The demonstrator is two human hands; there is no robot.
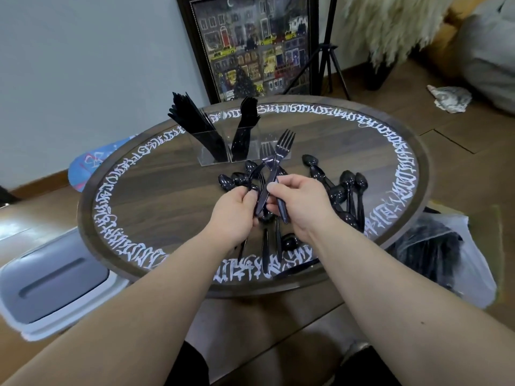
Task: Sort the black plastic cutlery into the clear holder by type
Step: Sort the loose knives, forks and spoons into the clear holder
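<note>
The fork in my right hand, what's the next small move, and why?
Probably lift the fork clear of the pieces in your left hand and carry it toward the holder. Your right hand already pinches its handle, tines up, but it crosses the other cutlery. I can't tell for sure which compartment holds forks.

Left hand (pixel 237 208) is covering the handles it's gripping, so can't count how many pcs. Right hand (pixel 299 203) is hiding the lower end of its fork (pixel 281 151). Clear holder (pixel 223 146) walls are barely showing, compartments hard to separate. Bag (pixel 446 254) contents are blurring into a dark mass. Painting (pixel 250 45) is getting cut off at top edge.
</note>
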